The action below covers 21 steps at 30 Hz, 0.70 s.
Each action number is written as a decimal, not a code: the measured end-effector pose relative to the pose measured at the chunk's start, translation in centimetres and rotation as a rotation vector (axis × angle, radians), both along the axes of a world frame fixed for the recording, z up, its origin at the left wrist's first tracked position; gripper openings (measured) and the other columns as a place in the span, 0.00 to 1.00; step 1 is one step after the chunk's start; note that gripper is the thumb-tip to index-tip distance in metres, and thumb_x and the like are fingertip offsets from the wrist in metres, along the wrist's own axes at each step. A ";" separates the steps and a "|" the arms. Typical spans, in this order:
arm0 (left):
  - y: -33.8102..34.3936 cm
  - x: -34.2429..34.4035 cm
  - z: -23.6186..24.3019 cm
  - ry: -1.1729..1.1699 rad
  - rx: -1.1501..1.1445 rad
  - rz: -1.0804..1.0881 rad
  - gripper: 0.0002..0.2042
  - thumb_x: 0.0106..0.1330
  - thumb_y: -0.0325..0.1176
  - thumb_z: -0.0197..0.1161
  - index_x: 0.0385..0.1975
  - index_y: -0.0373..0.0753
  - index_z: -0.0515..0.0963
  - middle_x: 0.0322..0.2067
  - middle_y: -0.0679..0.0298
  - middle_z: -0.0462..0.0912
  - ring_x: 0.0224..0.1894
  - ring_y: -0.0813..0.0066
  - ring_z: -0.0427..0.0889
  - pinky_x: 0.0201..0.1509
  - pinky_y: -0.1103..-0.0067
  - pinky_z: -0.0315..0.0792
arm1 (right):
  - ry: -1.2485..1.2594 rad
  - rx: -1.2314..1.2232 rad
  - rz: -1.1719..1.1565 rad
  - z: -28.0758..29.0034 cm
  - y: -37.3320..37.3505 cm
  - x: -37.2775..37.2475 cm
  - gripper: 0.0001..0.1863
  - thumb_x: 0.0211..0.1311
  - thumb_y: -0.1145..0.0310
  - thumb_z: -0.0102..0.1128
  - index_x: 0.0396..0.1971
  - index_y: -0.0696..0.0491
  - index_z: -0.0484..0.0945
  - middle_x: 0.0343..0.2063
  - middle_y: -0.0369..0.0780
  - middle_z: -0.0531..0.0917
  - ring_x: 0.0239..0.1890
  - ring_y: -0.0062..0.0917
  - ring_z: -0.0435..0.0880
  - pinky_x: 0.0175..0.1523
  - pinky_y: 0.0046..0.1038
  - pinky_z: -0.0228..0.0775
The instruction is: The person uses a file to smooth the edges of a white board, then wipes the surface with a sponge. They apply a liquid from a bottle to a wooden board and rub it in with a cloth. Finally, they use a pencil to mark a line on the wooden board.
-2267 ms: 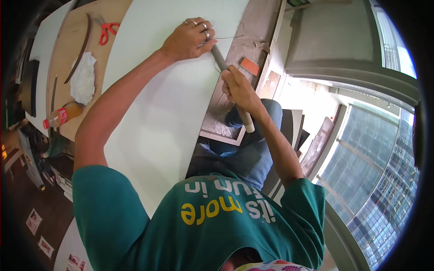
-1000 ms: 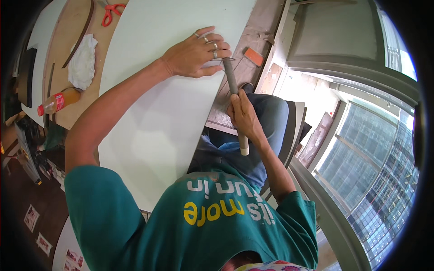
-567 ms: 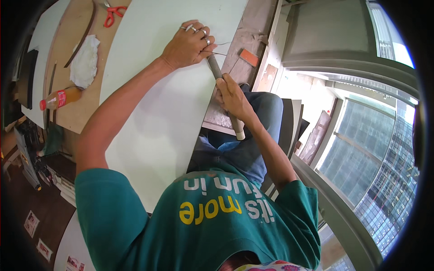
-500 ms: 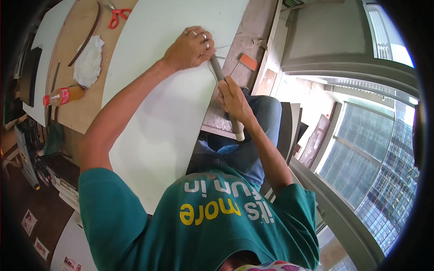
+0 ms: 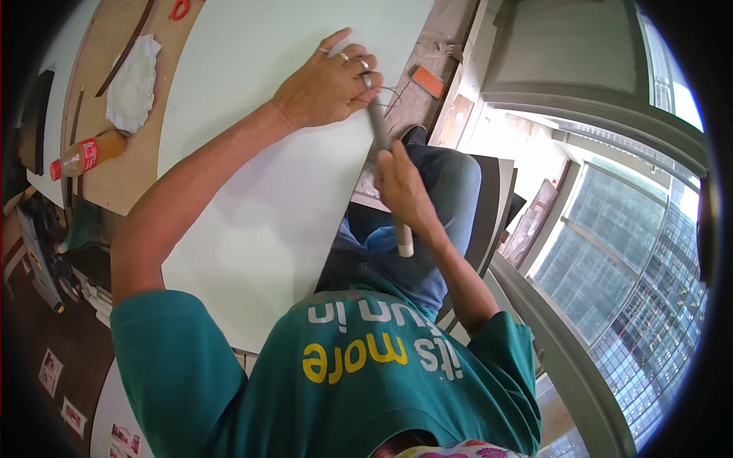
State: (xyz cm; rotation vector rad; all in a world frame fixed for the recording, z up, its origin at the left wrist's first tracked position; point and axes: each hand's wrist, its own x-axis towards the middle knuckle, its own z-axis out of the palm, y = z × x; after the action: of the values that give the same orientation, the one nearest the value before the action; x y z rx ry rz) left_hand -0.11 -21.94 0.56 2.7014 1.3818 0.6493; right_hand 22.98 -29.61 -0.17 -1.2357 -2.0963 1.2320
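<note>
Rings show on several fingers of my left hand [image 5: 328,88], palm down over the right edge of the white board [image 5: 244,214]. Its top finger sticks out while the others curl near the upper end of a long grey rod with a pale bottom tip [image 5: 379,118]. A thin dark wire or strand [image 5: 393,91] loops out from under those fingers; what they pinch is hidden. My right hand [image 5: 403,183] is closed round the middle of the rod, which points up toward my left hand beyond the board's edge, above my legs.
An orange block [image 5: 427,81] lies on a worn ledge right of the board. On the tan board at left are red scissors [image 5: 180,9], a dark curved strip [image 5: 126,53], white crumpled material [image 5: 131,88] and a drink bottle [image 5: 84,159]. Large windows [image 5: 603,244] stand on the right.
Since half a second ago my left hand's top finger has lifted from its curl. My right hand and the rod sit slightly lower and further right in the view, which has shifted a little.
</note>
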 end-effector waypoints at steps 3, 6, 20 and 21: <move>0.1 -0.2 0.4 0.047 0.069 0.088 0.06 0.69 0.37 0.59 0.39 0.44 0.78 0.41 0.68 0.79 0.53 0.69 0.75 0.73 0.60 0.58 | 0.022 -0.088 -0.012 1.9 0.6 -2.1 0.07 0.71 0.71 0.49 0.43 0.58 0.66 0.29 0.55 0.73 0.32 0.59 0.75 0.37 0.50 0.67; 0.7 -0.7 0.1 0.021 0.069 0.057 0.06 0.69 0.36 0.59 0.38 0.43 0.78 0.39 0.67 0.79 0.51 0.69 0.76 0.72 0.60 0.59 | 0.011 -0.128 -0.020 -0.2 0.9 -1.0 0.07 0.70 0.71 0.51 0.42 0.57 0.67 0.31 0.55 0.70 0.32 0.57 0.75 0.36 0.49 0.67; -4.5 -0.8 0.8 -0.012 -0.010 -0.174 0.16 0.70 0.46 0.59 0.53 0.50 0.77 0.54 0.77 0.78 0.61 0.75 0.72 0.77 0.63 0.54 | -0.012 -0.238 -0.027 0.9 -5.2 2.3 0.15 0.80 0.59 0.40 0.32 0.52 0.59 0.16 0.35 0.67 0.14 0.19 0.66 0.20 0.25 0.60; -4.8 -0.8 0.7 -0.013 -0.009 -0.159 0.16 0.70 0.47 0.60 0.52 0.50 0.78 0.54 0.77 0.78 0.61 0.75 0.72 0.77 0.63 0.54 | -0.036 -0.307 -0.054 1.4 -5.2 2.0 0.13 0.79 0.61 0.42 0.33 0.53 0.60 0.19 0.39 0.68 0.16 0.25 0.68 0.22 0.29 0.61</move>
State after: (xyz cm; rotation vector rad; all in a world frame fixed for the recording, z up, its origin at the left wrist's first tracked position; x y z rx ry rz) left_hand -0.89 -26.73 1.25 2.7582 1.1488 0.6446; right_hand 24.96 -34.80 1.26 -1.4423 -1.9338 1.5603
